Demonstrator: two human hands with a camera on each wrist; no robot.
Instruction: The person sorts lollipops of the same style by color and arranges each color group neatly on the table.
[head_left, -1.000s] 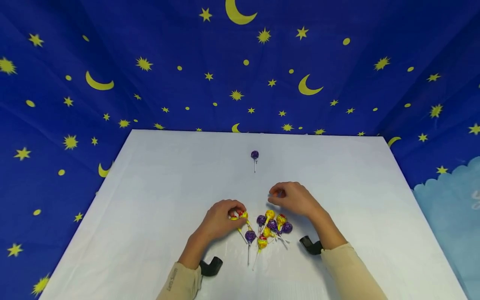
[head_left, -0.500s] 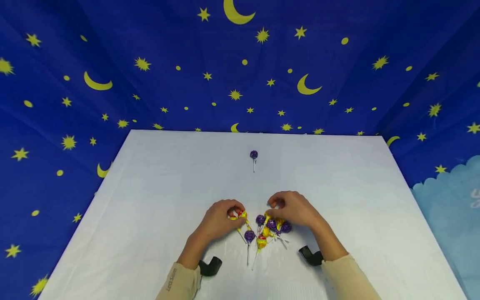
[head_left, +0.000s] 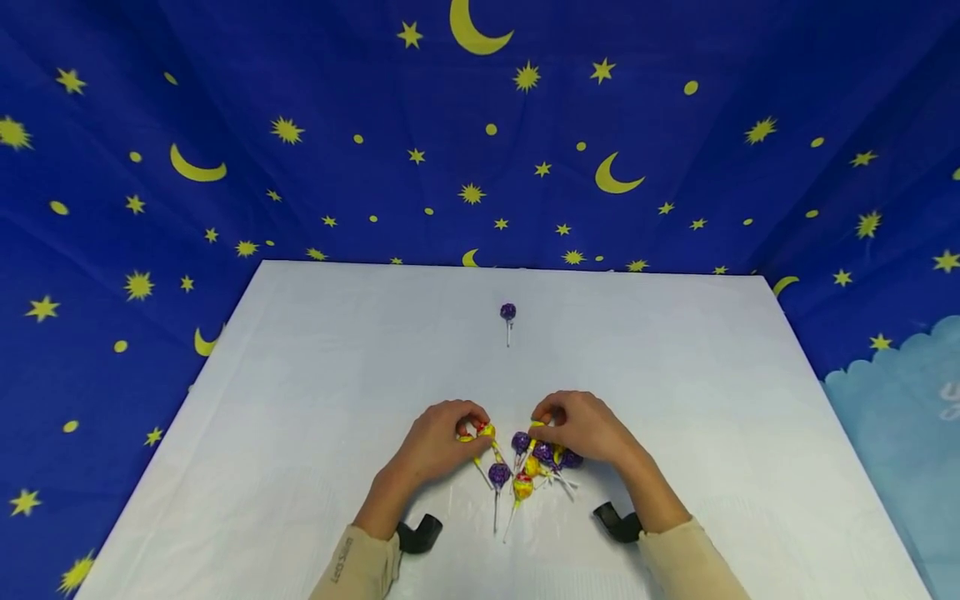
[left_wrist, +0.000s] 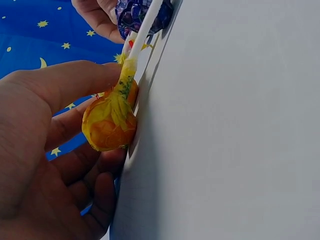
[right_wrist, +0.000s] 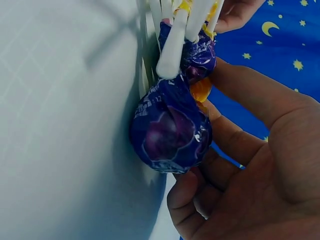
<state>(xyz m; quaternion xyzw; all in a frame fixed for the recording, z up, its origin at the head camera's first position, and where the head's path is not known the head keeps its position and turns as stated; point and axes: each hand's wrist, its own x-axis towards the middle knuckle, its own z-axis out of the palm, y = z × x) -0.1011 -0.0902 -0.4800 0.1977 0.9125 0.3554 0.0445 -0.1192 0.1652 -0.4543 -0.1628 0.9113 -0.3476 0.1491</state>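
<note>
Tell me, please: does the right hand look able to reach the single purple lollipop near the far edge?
Probably yes: nothing stands between the right hand and that purple lollipop, though it seems to pinch a yellow lollipop.

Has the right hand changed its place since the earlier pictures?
Yes. In the head view, the right hand has moved toward the near side, away from the lone purple lollipop, which has stayed put.

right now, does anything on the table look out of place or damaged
One purple-wrapped lollipop lies alone toward the far edge of the white tabletop, well apart from the cluster of yellow and purple lollipops nearer the person. No spill or torn wrapper shows, though some lollipops are partly hidden.
</note>
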